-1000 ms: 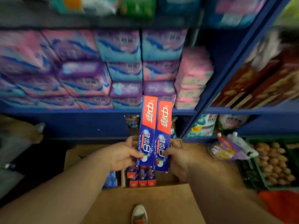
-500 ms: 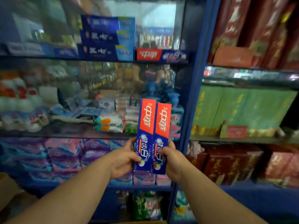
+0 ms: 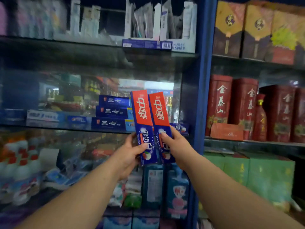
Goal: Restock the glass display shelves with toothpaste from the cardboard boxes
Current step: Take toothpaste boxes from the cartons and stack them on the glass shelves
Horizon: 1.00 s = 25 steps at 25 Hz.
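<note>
At the glass shelf (image 3: 66,127), left hand (image 3: 130,151), right hand (image 3: 178,146), fingers (image 3: 164,135) gripping one 中華 toothpaste box (image 3: 142,109) each

Glass shelf (image 3: 66,126): 3 dark-blue toothpaste boxes (image 3: 112,112) stacked flat, mid-R; paler boxes (image 3: 43,115) flat to L; red-blue box (image 3: 181,128) at R end.

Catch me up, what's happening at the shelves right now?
A person holds two red-and-blue toothpaste boxes nearly upright and side by side, the left box in the left hand, the right box in the right hand. They are raised in front of the glass shelf beside a stack of blue toothpaste boxes. Neither is set down yet.
</note>
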Motion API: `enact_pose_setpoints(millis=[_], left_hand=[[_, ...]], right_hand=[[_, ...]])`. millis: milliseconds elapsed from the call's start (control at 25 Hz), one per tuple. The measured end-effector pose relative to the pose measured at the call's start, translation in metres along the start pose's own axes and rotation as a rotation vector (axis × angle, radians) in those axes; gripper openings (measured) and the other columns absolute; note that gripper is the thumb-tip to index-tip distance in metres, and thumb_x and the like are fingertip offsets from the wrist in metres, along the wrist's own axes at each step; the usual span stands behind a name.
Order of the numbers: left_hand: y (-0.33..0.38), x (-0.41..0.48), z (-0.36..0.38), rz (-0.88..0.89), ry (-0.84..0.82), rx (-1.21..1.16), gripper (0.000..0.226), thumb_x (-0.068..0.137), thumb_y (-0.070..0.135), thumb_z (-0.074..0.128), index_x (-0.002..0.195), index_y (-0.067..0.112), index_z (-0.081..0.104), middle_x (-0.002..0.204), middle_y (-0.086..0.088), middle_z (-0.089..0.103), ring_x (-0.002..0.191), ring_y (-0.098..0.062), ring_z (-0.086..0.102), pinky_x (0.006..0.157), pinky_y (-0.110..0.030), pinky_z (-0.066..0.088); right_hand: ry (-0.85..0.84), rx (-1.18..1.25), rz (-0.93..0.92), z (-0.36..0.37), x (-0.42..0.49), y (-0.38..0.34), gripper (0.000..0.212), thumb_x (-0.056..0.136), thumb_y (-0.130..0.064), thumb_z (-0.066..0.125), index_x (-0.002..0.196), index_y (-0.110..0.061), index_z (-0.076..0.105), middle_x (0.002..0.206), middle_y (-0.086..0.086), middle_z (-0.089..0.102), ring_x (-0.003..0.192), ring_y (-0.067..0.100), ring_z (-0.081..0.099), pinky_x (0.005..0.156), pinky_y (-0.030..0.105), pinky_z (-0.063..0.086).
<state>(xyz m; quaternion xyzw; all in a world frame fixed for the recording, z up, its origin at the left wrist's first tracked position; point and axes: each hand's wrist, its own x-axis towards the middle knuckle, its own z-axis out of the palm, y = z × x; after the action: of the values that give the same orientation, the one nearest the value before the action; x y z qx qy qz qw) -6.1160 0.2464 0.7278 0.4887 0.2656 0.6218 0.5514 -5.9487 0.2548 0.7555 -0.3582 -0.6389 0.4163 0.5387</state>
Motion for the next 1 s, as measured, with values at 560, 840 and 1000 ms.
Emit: enact_pose_setpoints(millis=[560, 840, 1000], left_hand=[[0.035, 0.153, -0.047, 0.155, -0.004, -0.038, 0.04, 0.091, 0.006, 0.056, 0.124, 0.028, 0.047, 0.118, -0.007, 0.065, 0.104, -0.027, 0.065, 0.084, -0.042, 0.054], [0.028, 0.187, -0.044, 0.21, 0.022, -0.043, 0.045, 0.087, 0.008, 0.057, 0.129, 0.023, 0.049, 0.121, -0.01, 0.066, 0.102, -0.025, 0.066, 0.081, -0.04, 0.058], [0.025, 0.198, -0.04, 0.202, 0.013, -0.084, 0.049, 0.078, 0.018, 0.061, 0.127, 0.02, 0.053, 0.111, -0.007, 0.07, 0.09, -0.02, 0.069, 0.071, -0.035, 0.059]], right_hand=[[0.274, -1.464, -0.018, -0.049, 0.209, -0.027, 0.051, 0.09, -0.047, 0.058, 0.134, -0.032, 0.037, 0.129, 0.005, 0.053, 0.121, 0.031, 0.048, 0.101, 0.048, 0.032], [0.117, -1.485, -0.083, -0.067, 0.287, -0.006, 0.052, 0.09, -0.04, 0.062, 0.136, -0.036, 0.038, 0.137, 0.003, 0.051, 0.126, 0.031, 0.045, 0.106, 0.052, 0.026], [-0.009, -1.426, -0.035, -0.077, 0.309, 0.01, 0.053, 0.092, -0.033, 0.062, 0.14, -0.031, 0.04, 0.143, 0.005, 0.047, 0.13, 0.031, 0.042, 0.107, 0.047, 0.03]])
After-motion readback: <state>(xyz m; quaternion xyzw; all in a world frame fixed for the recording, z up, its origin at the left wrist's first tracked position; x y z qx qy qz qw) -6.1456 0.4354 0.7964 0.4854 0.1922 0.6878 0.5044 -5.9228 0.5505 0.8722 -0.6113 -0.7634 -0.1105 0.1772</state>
